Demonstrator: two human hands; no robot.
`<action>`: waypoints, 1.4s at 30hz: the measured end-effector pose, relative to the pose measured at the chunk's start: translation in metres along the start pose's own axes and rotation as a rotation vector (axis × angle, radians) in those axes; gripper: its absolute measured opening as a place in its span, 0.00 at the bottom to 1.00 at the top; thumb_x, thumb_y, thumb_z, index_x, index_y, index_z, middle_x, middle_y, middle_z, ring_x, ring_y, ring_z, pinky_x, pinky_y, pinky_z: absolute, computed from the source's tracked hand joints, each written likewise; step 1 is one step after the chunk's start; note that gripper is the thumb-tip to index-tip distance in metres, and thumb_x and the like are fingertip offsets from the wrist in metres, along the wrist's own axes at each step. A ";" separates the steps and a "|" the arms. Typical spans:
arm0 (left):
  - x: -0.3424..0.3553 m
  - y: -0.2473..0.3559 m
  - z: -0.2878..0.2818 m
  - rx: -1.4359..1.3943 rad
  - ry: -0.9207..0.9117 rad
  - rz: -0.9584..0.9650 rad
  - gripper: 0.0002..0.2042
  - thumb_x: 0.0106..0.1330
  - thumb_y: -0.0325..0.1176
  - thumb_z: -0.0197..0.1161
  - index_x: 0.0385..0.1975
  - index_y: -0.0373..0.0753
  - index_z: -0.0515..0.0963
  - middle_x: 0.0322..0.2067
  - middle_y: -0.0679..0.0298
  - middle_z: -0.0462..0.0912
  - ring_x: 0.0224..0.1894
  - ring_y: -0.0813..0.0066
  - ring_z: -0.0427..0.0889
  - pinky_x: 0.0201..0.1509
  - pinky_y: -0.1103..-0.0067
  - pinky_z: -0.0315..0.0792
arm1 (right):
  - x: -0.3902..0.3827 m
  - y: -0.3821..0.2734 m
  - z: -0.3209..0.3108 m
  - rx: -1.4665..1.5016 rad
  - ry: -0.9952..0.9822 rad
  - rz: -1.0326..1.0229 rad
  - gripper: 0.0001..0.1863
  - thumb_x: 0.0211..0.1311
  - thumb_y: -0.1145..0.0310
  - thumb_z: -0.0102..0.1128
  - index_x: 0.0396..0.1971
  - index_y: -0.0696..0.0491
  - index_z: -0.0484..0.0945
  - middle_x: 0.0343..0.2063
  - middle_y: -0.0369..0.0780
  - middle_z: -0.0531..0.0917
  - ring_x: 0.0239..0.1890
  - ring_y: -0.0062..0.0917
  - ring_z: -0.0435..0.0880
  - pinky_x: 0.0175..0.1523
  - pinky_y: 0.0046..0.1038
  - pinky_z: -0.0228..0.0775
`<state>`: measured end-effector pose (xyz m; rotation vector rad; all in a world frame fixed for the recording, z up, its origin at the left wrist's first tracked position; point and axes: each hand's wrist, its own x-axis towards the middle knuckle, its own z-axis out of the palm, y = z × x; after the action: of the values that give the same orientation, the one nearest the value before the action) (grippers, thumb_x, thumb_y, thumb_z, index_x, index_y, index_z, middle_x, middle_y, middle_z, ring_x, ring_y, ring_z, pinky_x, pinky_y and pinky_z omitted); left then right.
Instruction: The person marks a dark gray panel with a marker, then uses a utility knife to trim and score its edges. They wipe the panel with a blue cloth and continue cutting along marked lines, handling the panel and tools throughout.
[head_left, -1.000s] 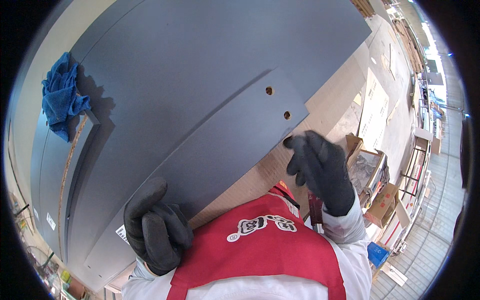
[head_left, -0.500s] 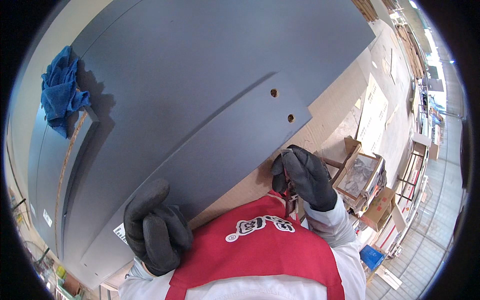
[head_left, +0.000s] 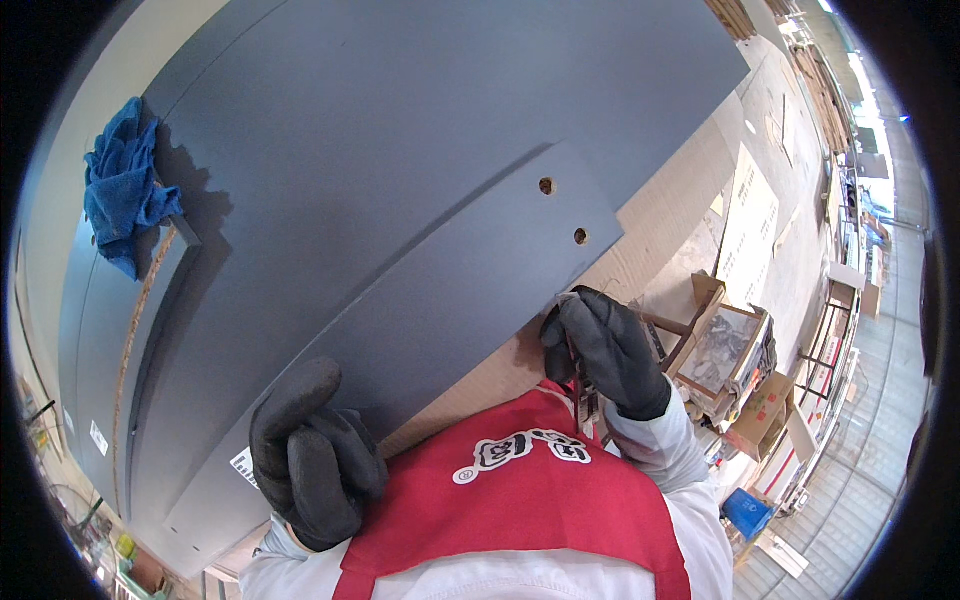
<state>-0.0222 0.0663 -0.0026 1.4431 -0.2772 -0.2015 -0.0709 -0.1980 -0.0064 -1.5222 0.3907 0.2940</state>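
My left hand point(head_left: 315, 455), in a black glove, is closed with its fingers curled at the near edge of a narrow grey panel point(head_left: 440, 270); whatever its fingers may hold is hidden. My right hand point(head_left: 605, 350), gloved alike, pinches a slim, dark reddish tool point(head_left: 577, 390) with a pale flat tip between thumb and fingers. That tip is close to the panel's near edge; I cannot tell whether they touch. Two round holes point(head_left: 546, 186) mark the panel's right end. It lies on a larger grey board point(head_left: 480, 80).
A crumpled blue cloth point(head_left: 125, 190) hangs over the end of another grey panel point(head_left: 100, 350) on the left. Tan cardboard point(head_left: 690, 180) shows beneath the boards. Right of my right hand stand an open box point(head_left: 718, 350), a cardboard carton point(head_left: 762, 415) and a blue container point(head_left: 745, 513).
Both hands keep almost the same place and grip. The tool in my right hand has turned slightly, and the whole view has shifted a little.
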 end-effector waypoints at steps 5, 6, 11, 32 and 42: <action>0.001 0.001 0.002 0.015 0.016 -0.011 0.21 0.73 0.39 0.39 0.57 0.29 0.63 0.09 0.69 0.66 0.05 0.84 0.59 0.08 0.84 0.59 | -0.009 0.005 -0.007 -0.010 0.011 0.054 0.18 0.72 0.63 0.39 0.29 0.59 0.72 0.18 0.39 0.76 0.15 0.17 0.74 0.19 0.19 0.66; -0.001 0.002 0.003 0.011 0.031 -0.022 0.21 0.73 0.39 0.39 0.56 0.29 0.63 0.09 0.69 0.66 0.04 0.84 0.59 0.08 0.84 0.59 | -0.009 0.004 -0.005 -0.091 0.016 -0.037 0.18 0.72 0.63 0.38 0.29 0.59 0.72 0.17 0.39 0.76 0.15 0.16 0.74 0.19 0.19 0.65; 0.000 0.001 0.002 -0.029 0.024 -0.018 0.21 0.73 0.39 0.39 0.56 0.28 0.63 0.09 0.68 0.67 0.05 0.84 0.59 0.09 0.84 0.58 | -0.006 -0.005 -0.004 -0.219 -0.006 -0.040 0.19 0.72 0.62 0.38 0.30 0.59 0.73 0.12 0.38 0.75 0.12 0.14 0.73 0.16 0.17 0.62; 0.004 0.004 0.003 -0.016 0.000 -0.002 0.20 0.73 0.39 0.40 0.56 0.29 0.64 0.10 0.69 0.66 0.05 0.85 0.59 0.09 0.84 0.58 | -0.005 -0.006 -0.008 -0.231 -0.008 -0.085 0.18 0.72 0.65 0.37 0.29 0.60 0.73 0.14 0.38 0.75 0.13 0.14 0.73 0.16 0.18 0.62; 0.000 0.002 -0.002 -0.023 0.013 -0.050 0.20 0.72 0.39 0.41 0.55 0.29 0.64 0.10 0.68 0.69 0.06 0.83 0.63 0.11 0.84 0.61 | -0.005 -0.018 -0.003 -0.391 0.008 -0.114 0.13 0.69 0.70 0.44 0.35 0.65 0.72 0.25 0.42 0.77 0.14 0.18 0.76 0.19 0.20 0.70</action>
<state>-0.0218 0.0680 -0.0007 1.4286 -0.2277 -0.2353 -0.0684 -0.2016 0.0116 -1.9218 0.2598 0.2852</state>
